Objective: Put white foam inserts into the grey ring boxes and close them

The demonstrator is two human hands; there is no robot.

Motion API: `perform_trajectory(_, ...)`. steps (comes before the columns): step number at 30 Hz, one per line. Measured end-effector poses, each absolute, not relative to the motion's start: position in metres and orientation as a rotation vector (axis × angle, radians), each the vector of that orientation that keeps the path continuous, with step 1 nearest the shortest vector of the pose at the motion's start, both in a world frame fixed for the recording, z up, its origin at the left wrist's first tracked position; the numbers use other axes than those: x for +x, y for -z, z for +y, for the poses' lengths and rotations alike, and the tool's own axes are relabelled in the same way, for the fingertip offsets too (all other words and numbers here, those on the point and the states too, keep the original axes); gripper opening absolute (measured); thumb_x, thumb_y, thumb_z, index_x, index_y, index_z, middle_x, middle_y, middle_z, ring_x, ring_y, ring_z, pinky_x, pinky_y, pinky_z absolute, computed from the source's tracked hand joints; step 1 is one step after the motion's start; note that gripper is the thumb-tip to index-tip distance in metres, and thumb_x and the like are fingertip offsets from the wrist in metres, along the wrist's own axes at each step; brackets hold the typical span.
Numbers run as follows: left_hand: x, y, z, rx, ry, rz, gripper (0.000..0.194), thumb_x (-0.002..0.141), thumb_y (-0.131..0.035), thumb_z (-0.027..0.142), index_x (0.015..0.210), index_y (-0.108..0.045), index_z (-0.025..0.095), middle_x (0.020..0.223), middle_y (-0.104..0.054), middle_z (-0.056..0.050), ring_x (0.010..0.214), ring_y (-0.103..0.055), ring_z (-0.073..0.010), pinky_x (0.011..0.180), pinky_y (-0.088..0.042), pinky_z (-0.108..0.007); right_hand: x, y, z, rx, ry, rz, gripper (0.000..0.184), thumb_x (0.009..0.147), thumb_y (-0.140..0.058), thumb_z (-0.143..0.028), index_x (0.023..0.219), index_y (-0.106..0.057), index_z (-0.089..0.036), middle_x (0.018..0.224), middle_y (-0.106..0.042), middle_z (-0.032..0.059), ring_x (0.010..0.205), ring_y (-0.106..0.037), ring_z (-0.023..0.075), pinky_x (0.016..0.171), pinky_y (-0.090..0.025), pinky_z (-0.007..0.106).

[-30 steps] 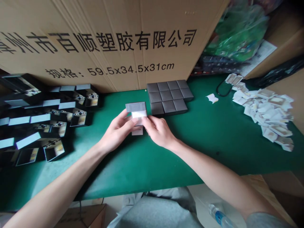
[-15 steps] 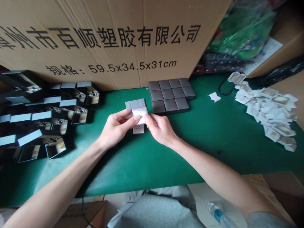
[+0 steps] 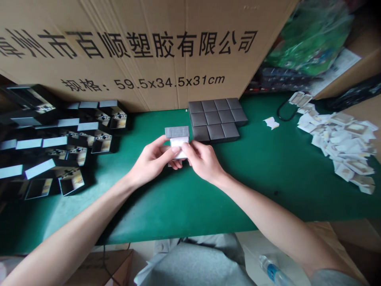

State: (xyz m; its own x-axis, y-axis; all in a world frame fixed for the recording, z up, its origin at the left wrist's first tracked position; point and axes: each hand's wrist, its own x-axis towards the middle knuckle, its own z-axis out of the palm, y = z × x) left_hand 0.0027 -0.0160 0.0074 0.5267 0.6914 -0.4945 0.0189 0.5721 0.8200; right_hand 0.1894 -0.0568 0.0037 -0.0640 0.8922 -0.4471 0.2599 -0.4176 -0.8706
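Both my hands meet over the green table (image 3: 268, 174) near its middle. My left hand (image 3: 153, 161) grips a small dark box (image 3: 177, 132) whose grey flap stands open. My right hand (image 3: 202, 159) pinches a white card (image 3: 179, 142) that sits at the box's mouth, thumb against it. The lower part of the card and box is hidden behind my fingers. Right behind them lies a block of several closed dark boxes (image 3: 217, 119), packed side by side.
Several open dark boxes (image 3: 59, 147) with raised flaps crowd the left side. A heap of white cards (image 3: 342, 147) lies at the right, one loose card (image 3: 272, 123) nearer. A large printed carton (image 3: 133, 51) walls the back. A water bottle (image 3: 275, 274) lies below the table edge.
The white card has gone further into the box, with less of it showing below my fingers. Both hands stayed together at the same spot.
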Motion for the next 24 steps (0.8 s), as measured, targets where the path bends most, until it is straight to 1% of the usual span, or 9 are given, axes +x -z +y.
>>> perform_trajectory(3,0.0034,-0.0086,-0.0160,0.878,-0.484,0.948,0.046,0.096,-0.074,0.046,0.123,-0.063,0.011,0.077,-0.080,-0.007,0.061,-0.074,-0.0157,0.060,-0.062,-0.023,0.1897,-0.0040,-0.0570,-1.667,-1.525,-1.227,0.048,0.101,-0.053,-0.058,0.069,-0.049,-0.023,0.056,-0.054,-0.0037,0.054,-0.048,0.0109,0.057,-0.034,0.027)
perform_trajectory(5,0.0024,-0.0081,-0.0164,0.870,-0.484,0.943,0.047,0.096,-0.074,0.044,0.126,-0.063,0.010,0.077,-0.080,-0.007,0.061,-0.074,-0.0161,0.060,-0.063,-0.024,0.1900,-0.0036,-0.0574,-1.636,-1.546,-1.206,0.048,0.102,-0.054,-0.058,0.069,-0.049,-0.023,0.058,-0.057,-0.0032,0.055,-0.049,0.0106,0.058,-0.035,0.027)
perform_trajectory(7,0.0010,-0.0070,-0.0169,0.860,-0.481,0.935,0.048,0.097,-0.073,0.043,0.128,-0.062,0.009,0.077,-0.079,-0.007,0.062,-0.074,-0.0163,0.061,-0.063,-0.025,0.1905,-0.0031,-0.0576,-1.591,-1.577,-1.178,0.049,0.102,-0.054,-0.058,0.070,-0.051,-0.022,0.062,-0.061,-0.0022,0.057,-0.053,0.0108,0.060,-0.038,0.026)
perform_trajectory(10,-0.0005,-0.0059,-0.0175,0.852,-0.482,0.926,0.046,0.097,-0.073,0.041,0.129,-0.063,0.009,0.077,-0.079,-0.007,0.062,-0.074,-0.0162,0.061,-0.063,-0.025,0.1908,-0.0030,-0.0578,-1.533,-1.630,-1.141,0.047,0.103,-0.053,-0.058,0.075,-0.058,-0.021,0.069,-0.068,-0.0003,0.065,-0.061,0.0126,0.065,-0.043,0.026)
perform_trajectory(13,-0.0004,-0.0059,-0.0173,0.852,-0.485,0.928,0.044,0.097,-0.074,0.041,0.127,-0.065,0.010,0.076,-0.079,-0.007,0.061,-0.074,-0.0161,0.061,-0.063,-0.025,0.1909,-0.0035,-0.0579,-1.502,-1.635,-1.149,0.046,0.104,-0.052,-0.055,0.077,-0.062,-0.020,0.071,-0.070,0.0000,0.069,-0.064,0.0132,0.068,-0.045,0.026)
perform_trajectory(15,0.0003,-0.0063,-0.0172,0.849,-0.483,0.941,0.045,0.096,-0.075,0.041,0.126,-0.067,0.010,0.076,-0.080,-0.007,0.062,-0.075,-0.0174,0.061,-0.063,-0.025,0.1910,-0.0035,-0.0580,-1.516,-1.612,-1.171,0.046,0.105,-0.051,-0.054,0.077,-0.062,-0.019,0.070,-0.069,-0.0004,0.067,-0.063,0.0126,0.067,-0.043,0.026)
perform_trajectory(20,0.0019,-0.0076,-0.0184,0.812,-0.460,1.003,0.053,0.092,-0.079,0.045,0.130,-0.066,0.011,0.085,-0.082,-0.011,0.072,-0.081,-0.0243,0.064,-0.066,-0.029,0.1918,-0.0015,-0.0582,-1.617,-1.581,-1.233,0.048,0.104,-0.050,-0.057,0.077,-0.062,-0.019,0.068,-0.066,0.0004,0.064,-0.057,0.0127,0.060,-0.038,0.026)
perform_trajectory(24,0.0023,-0.0075,-0.0187,0.801,-0.446,1.026,0.056,0.089,-0.081,0.048,0.127,-0.067,0.011,0.089,-0.083,-0.012,0.074,-0.081,-0.0258,0.064,-0.067,-0.030,0.1921,-0.0016,-0.0577,-1.629,-1.562,-1.260,0.047,0.103,-0.050,-0.056,0.075,-0.060,-0.019,0.065,-0.063,-0.0001,0.061,-0.054,0.0121,0.058,-0.036,0.027)
